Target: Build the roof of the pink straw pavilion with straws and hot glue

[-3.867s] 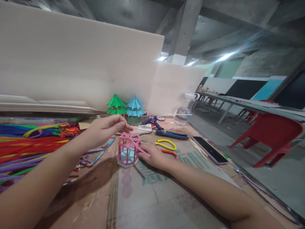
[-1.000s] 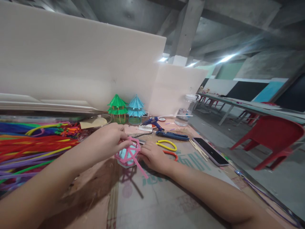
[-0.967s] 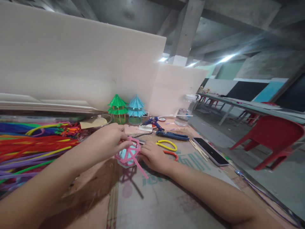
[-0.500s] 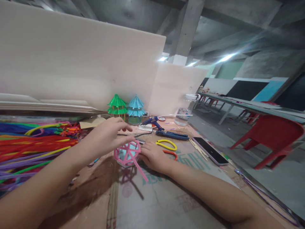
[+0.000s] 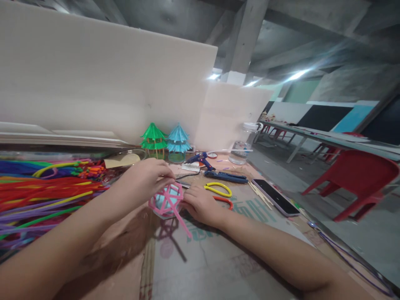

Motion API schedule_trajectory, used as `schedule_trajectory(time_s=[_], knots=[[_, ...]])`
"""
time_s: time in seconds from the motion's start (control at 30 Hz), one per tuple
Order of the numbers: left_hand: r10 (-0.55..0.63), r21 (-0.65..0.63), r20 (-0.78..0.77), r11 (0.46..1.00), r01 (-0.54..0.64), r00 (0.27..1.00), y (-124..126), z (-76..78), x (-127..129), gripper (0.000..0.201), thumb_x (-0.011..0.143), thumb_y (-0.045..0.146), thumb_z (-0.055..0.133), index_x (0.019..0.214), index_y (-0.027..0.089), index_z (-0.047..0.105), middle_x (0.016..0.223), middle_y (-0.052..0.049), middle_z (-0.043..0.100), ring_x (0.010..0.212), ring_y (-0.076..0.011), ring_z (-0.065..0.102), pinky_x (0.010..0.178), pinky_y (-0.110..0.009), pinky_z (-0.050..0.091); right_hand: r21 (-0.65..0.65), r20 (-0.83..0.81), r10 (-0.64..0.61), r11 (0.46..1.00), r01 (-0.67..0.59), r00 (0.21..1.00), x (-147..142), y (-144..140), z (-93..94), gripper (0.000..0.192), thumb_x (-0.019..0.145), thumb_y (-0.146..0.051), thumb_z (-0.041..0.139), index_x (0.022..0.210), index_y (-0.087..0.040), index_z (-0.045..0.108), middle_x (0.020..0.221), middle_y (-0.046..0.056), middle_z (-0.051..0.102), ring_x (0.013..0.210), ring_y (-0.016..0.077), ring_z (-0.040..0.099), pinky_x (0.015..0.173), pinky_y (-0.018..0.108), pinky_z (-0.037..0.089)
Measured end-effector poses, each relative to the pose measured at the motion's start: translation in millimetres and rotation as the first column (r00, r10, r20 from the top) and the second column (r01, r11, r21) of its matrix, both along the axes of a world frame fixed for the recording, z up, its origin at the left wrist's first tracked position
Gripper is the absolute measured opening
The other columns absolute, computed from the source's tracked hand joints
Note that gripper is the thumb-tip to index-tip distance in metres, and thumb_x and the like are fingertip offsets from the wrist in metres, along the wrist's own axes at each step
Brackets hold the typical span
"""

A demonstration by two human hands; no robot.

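Observation:
A small pink pipe-cleaner frame [image 5: 168, 201] with a light blue base is tipped on its side on the cardboard-covered table [image 5: 206, 266]. A loose pink stem trails from it toward me. My left hand [image 5: 144, 179] pinches the upper edge of the frame with fingers closed. My right hand [image 5: 200, 205] rests on the table on the frame's right side and holds it steady there.
Bundles of colourful pipe cleaners [image 5: 37, 187] lie at left. Green [image 5: 153, 139] and blue [image 5: 177, 141] pagoda models stand at the back by a white board. A glue gun [image 5: 198, 160], yellow-handled pliers [image 5: 218, 189], a phone [image 5: 275, 196] and a clear jar [image 5: 243, 143] lie to the right. Red chair [image 5: 356, 179] beyond the edge.
The pink frame went from standing upright to tipped on its side. Half a second ago my left hand was open above it; now its fingers pinch the top edge.

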State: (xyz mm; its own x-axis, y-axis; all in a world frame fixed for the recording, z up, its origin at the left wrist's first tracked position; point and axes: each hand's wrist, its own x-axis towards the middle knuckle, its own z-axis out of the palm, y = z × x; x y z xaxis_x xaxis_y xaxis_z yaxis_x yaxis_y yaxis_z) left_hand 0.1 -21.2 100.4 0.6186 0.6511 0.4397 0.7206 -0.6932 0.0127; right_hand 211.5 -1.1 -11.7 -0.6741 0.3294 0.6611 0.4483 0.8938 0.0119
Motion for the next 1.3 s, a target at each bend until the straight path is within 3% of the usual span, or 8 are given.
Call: schedule_trajectory(time_s=[0.2,0.37,0.6,0.87,1.1,1.17,1.3], knots=[[0.093,-0.041,0.077,0.995,-0.09,0.993,1,11.0,-5,0.021,0.089,0.032,0.056,0.081,0.019,0.071,0.074,-0.003,0.067,0.074,-0.0196,0.061,0.066,-0.027,0.041,0.015,-0.016,0.003,1.0,-0.002,1.0,1,1,-1.7,0.01,0.096,-0.019,0.055,0.094,-0.018,0.064,0.083,0.007,0.07,0.078,0.0191,0.06,0.071,0.031,0.043],[0.117,-0.036,0.145,0.993,-0.113,0.983,-2,17.0,-9,0.032,0.09,0.041,0.05,0.081,0.019,0.071,0.076,-0.003,0.067,0.074,-0.0197,0.06,0.067,-0.028,0.04,0.023,-0.024,0.013,1.0,-0.012,1.0,0,2,-2.6,0.013,0.097,-0.019,0.052,0.094,-0.018,0.064,0.083,0.007,0.07,0.077,0.0186,0.059,0.069,0.03,0.043],[0.093,-0.132,0.061,0.988,-0.084,0.994,-9,16.2,-7,0.037,0.087,0.051,0.054,0.075,0.022,0.073,0.076,-0.004,0.062,0.072,-0.0186,0.058,0.062,-0.028,0.037,0.07,-0.079,0.011,0.998,-0.005,0.997,1,3,-0.3,0.022,0.101,-0.022,0.045,0.087,-0.018,0.062,0.076,0.006,0.067,0.072,0.0186,0.056,0.068,0.031,0.042],[0.119,-0.077,0.005,0.99,-0.118,0.993,-15,18.7,-4,0.04,0.087,0.053,0.055,0.067,0.022,0.072,0.069,-0.004,0.06,0.067,-0.0182,0.055,0.058,-0.028,0.034,0.052,-0.11,-0.056,0.997,0.062,0.992,4,2,-1.2,0.02,0.099,-0.023,0.048,0.086,-0.019,0.063,0.074,0.006,0.067,0.072,0.0193,0.058,0.068,0.031,0.041],[0.181,0.059,-0.079,0.982,-0.177,0.98,-14,16.6,-4,0.043,0.087,0.054,0.055,0.065,0.021,0.072,0.064,-0.005,0.059,0.064,-0.0189,0.054,0.056,-0.029,0.031,0.04,-0.117,-0.085,0.995,0.09,0.99,4,2,-1.2,0.019,0.099,-0.024,0.049,0.086,-0.019,0.063,0.074,0.005,0.068,0.071,0.0188,0.059,0.069,0.031,0.04],[0.204,0.026,-0.093,0.979,-0.203,0.974,-15,17.1,-3,0.043,0.088,0.052,0.054,0.065,0.021,0.073,0.065,-0.006,0.062,0.064,-0.0199,0.055,0.056,-0.03,0.03,0.053,-0.128,-0.082,0.995,0.089,0.988,4,1,0.0,0.02,0.1,-0.024,0.049,0.087,-0.019,0.063,0.073,0.005,0.068,0.07,0.0184,0.058,0.069,0.031,0.039],[0.188,-0.219,-0.096,0.954,-0.205,0.978,-15,16.5,-2,0.043,0.088,0.049,0.051,0.059,0.023,0.071,0.059,-0.003,0.066,0.056,-0.0178,0.056,0.051,-0.028,0.03,0.049,-0.095,-0.087,0.995,0.092,0.992,5,0,1.3,0.019,0.1,-0.024,0.049,0.088,-0.019,0.063,0.076,0.005,0.069,0.072,0.0185,0.058,0.069,0.031,0.039]])
